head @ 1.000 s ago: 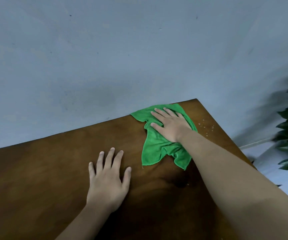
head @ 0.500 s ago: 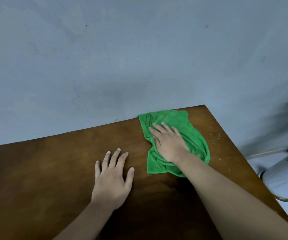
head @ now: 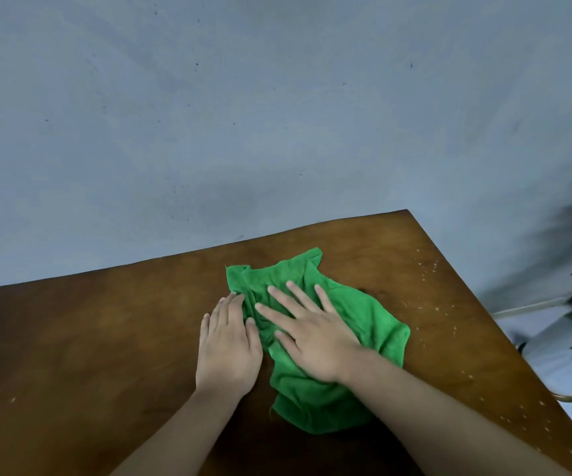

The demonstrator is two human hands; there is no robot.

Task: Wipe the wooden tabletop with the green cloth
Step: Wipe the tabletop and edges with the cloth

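The green cloth (head: 363, 317) lies crumpled on the wooden tabletop (head: 88, 338), its middle hidden under the flat, spread right hand (head: 312, 334); the left hand (head: 228, 348), fingers together and gripping nothing, touches its edge.

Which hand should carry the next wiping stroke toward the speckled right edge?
Right. The right hand lies flat on the green cloth, nearer the specks; the left hand rests mostly on bare tabletop.

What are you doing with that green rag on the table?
A person is wiping a wooden tabletop with a green cloth. The right hand lies flat on the crumpled cloth, fingers spread, pressing it down. The left hand rests flat on the wood, fingertips touching the cloth's edge. Pale specks dot the right edge.
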